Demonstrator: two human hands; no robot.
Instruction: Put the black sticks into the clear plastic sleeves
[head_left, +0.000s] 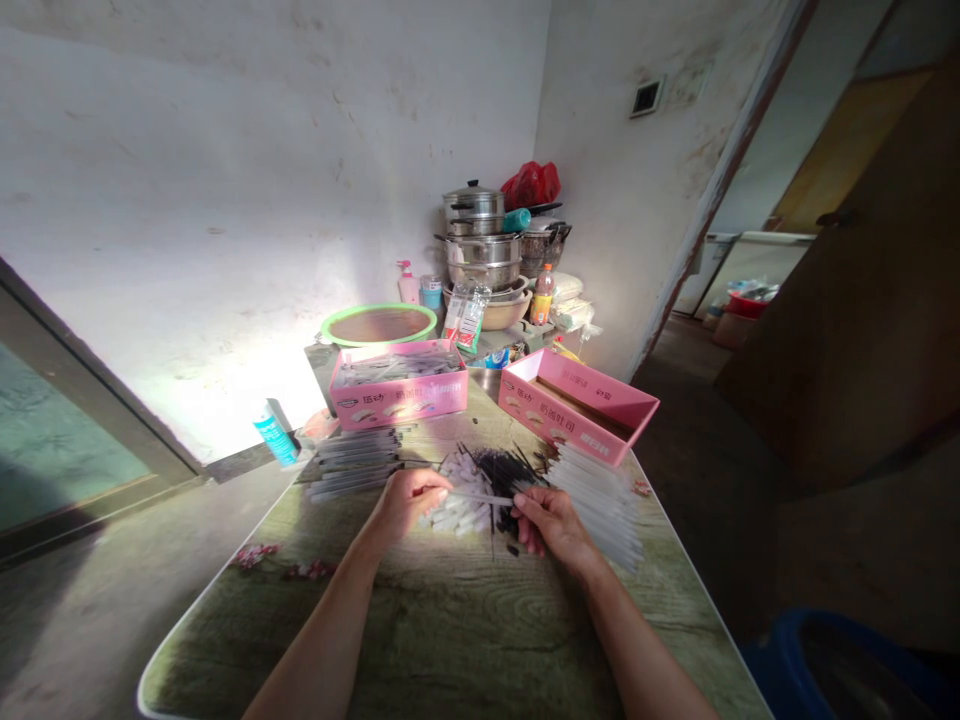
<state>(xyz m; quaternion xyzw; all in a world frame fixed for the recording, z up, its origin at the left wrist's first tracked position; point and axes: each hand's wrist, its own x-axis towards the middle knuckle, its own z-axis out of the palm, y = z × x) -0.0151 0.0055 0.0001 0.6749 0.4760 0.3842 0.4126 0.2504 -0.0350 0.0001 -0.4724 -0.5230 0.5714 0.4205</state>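
Tube [484,497], pale and slim, lies level between both hands, just below the middle of the frame. Left hand [407,498] pinches its left end; right hand [547,518] has thumb and fingers closed on the other. Behind it, white pieces [459,515] sit in a loose pile, touching a heap of black sticks [504,468]. Grey tubes [352,468] lie in rows to the left, clear tubes [604,510] to the right. Beyond them, the left pink box [405,402] is filled with tubes; the right pink box [541,412] stands tilted in view. All rest on a wood-patterned table [450,630]. Pots [484,250] are stacked at upper centre.
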